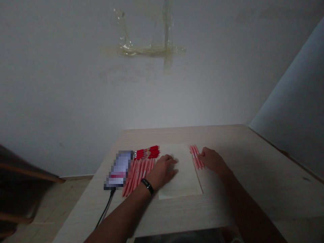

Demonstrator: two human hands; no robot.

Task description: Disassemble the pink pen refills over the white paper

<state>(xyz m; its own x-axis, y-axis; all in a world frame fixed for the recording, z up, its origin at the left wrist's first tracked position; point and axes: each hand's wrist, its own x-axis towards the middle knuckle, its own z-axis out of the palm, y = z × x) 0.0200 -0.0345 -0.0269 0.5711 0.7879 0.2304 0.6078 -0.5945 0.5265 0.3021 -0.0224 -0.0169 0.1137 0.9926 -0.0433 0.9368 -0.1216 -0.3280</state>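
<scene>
My left hand lies on the table with its fingers curled, resting partly on a white sheet of paper and beside a row of several pink pen barrels. A black band is on that wrist. My right hand rests on the table at the sheet's right edge, its fingers closed against a small bunch of pink pen barrels. Several red pen caps or tips lie just beyond the left row.
A phone with a black cable lies left of the pens on the light wooden table. A grey wall stands behind the table, with old tape on it. Dark furniture shows at the far left, over a tiled floor.
</scene>
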